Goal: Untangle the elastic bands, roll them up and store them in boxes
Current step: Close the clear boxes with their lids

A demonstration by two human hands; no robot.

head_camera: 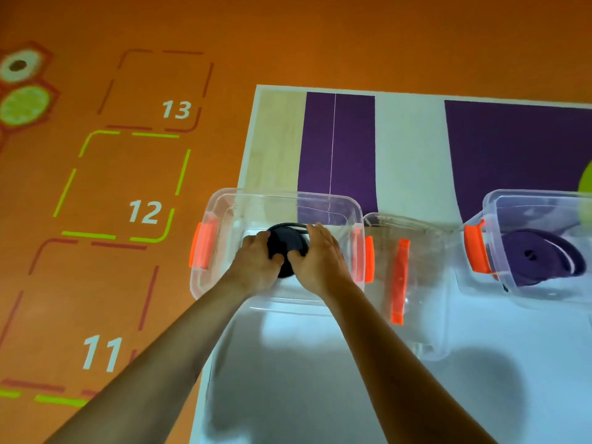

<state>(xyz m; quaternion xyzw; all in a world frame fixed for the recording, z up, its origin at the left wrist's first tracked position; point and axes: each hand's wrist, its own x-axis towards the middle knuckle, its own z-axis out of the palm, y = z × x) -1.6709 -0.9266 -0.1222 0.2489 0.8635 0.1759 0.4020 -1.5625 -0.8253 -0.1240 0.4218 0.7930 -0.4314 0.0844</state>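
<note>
I have both hands down inside the open box (224, 196), and the black roll (286, 243) sits between them, low in the middle of that box. My left hand (256, 256) grasps the roll's left side with its fingers (261, 237) curled round the rim. My right hand (320, 254) holds the other side, thumb on the near face and fingers bent over the far edge. I judge the two-sided hold is there to stop the coil springing apart while it is set down; a thin loop of the band already stands proud at the roll's far edge.

Just right of the open box lies the lid (426, 277), flat on the desk (320, 379) with its orange strip (398, 280) up. It is out of the way of my hands yet close by for closing. Farther right of the open box stands the second box (490, 201), cut off by the frame edge, with a purple roll (541, 261) lying in it and no lid on.

By my count there are two boxes, one lid and two rolls, one to a box. I see three orange latches: two on the open box, one on the second. No loose tangle of bands shows anywhere. To the left of the open box is orange floor (128, 174) marked with numbered squares.
</note>
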